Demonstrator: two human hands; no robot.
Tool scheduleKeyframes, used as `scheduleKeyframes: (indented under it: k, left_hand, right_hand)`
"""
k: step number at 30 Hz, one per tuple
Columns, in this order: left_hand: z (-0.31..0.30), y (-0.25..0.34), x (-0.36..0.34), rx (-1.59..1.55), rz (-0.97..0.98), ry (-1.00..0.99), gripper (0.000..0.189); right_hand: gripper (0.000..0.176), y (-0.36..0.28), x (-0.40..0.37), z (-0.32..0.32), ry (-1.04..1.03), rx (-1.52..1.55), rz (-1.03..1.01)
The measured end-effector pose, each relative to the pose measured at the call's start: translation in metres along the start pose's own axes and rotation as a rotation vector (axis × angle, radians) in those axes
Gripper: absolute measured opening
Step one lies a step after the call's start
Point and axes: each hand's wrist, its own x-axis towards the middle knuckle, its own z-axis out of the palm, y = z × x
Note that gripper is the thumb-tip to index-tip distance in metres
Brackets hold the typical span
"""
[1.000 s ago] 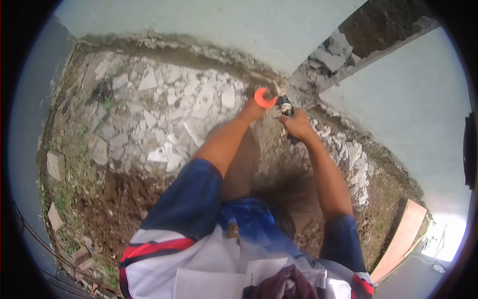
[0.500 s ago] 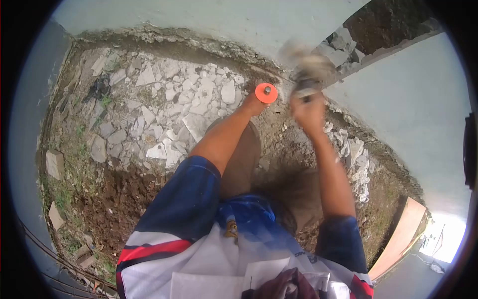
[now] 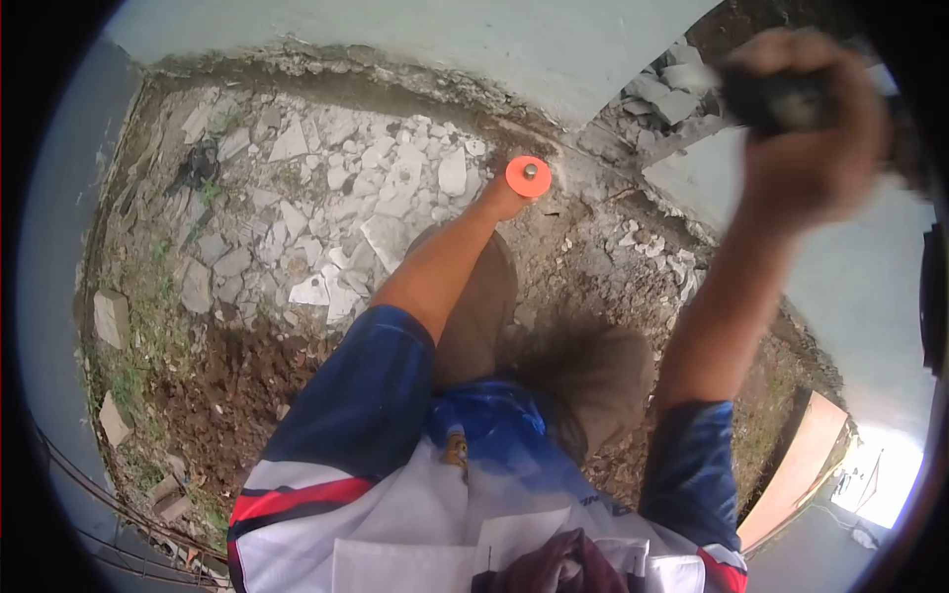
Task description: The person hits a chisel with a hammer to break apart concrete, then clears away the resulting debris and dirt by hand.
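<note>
My left hand [image 3: 503, 202] is closed around a chisel [image 3: 527, 179] below its round orange hand guard, the metal striking end pointing up toward me. The chisel's lower end is hidden under the guard and hand, near the base of the broken wall [image 3: 474, 40]. Raised high at the upper right, my right hand [image 3: 825, 148] grips a hammer [image 3: 781, 99], dark and smeared by motion. The hammer is well apart from the chisel.
Broken white and grey rubble [image 3: 400, 183] covers the ground at left. More chunks [image 3: 677, 99] lie in the wall opening at upper right. A plank [image 3: 796, 469] leans at lower right, and thin rods [image 3: 109, 509] run along the lower left. My bent knees are below my hands.
My right hand has swung the hammer up and to the right, away from the chisel. My left hand and the chisel have stayed nearly still.
</note>
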Motion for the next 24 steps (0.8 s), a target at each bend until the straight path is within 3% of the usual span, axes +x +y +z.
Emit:
scheduleKeyframes:
  k: [2, 3, 4, 5, 7, 8, 9, 10, 12, 16, 17, 19, 20, 21, 24]
  left_hand:
    - [-0.002, 0.0, 0.004, 0.024, 0.115, 0.118, 0.043]
    - [-0.007, 0.002, 0.005, 0.03, 0.195, 0.136, 0.042]
    - [-0.001, 0.003, -0.002, 0.028, 0.268, 0.135, 0.041]
    - [0.0, -0.009, 0.004, -0.063, 0.265, 0.043, 0.044]
    - [-0.029, -0.006, 0.035, -0.085, 0.283, 0.146, 0.048]
    - [-0.002, -0.014, 0.004, -0.138, 0.226, 0.126, 0.05]
    - [-0.039, 0.039, -0.017, 0.054, -0.17, -0.195, 0.04]
    - [-0.045, 0.033, -0.003, -0.146, -0.072, -0.058, 0.045]
    - [-0.014, -0.004, -0.008, -0.56, 0.08, 0.132, 0.055]
    - [-0.036, 0.02, -0.018, -0.794, -0.221, -0.316, 0.047]
    - [-0.042, 0.032, -0.016, -0.655, -0.116, -0.332, 0.04]
    - [-0.039, 0.051, -0.006, -0.392, -0.133, -0.254, 0.041]
    - [-0.035, 0.055, -0.008, -0.26, -0.149, -0.214, 0.042]
    - [-0.015, 0.046, 0.0, -0.341, -0.232, -0.14, 0.038]
    - [0.041, 0.079, -0.019, 0.029, 0.153, -0.181, 0.033]
  right_hand:
    - [0.019, 0.056, -0.091, 0.031, -0.134, -0.054, 0.236]
    - [0.021, 0.076, -0.13, 0.038, -0.37, -0.182, 0.457]
    - [0.034, 0.086, -0.154, 0.039, -0.857, -0.342, 0.869]
    - [0.041, 0.103, -0.174, 0.029, -0.908, -0.161, 1.131]
    - [0.044, 0.089, -0.185, 0.001, -0.754, -0.258, 1.001]
    - [0.045, 0.095, -0.207, -0.02, -0.722, -0.322, 1.156]
    - [0.046, 0.089, -0.239, -0.054, -0.672, -0.348, 1.112]
    - [0.046, 0.099, -0.244, -0.073, -0.59, -0.365, 0.993]
    - [0.05, 0.075, -0.238, -0.116, -0.574, -0.309, 1.265]
    - [0.028, 0.072, -0.299, -0.162, -0.002, 0.007, 1.577]
    - [0.02, 0.076, -0.305, -0.167, 0.149, 0.128, 1.59]
    - [0.011, 0.082, -0.32, -0.165, 0.42, 0.248, 1.55]
    - [0.011, 0.083, -0.325, -0.163, 0.46, 0.256, 1.557]
    - [0.012, 0.084, -0.321, -0.16, 0.5, 0.266, 1.557]
    - [0.014, 0.091, -0.313, -0.158, 0.499, 0.278, 1.539]
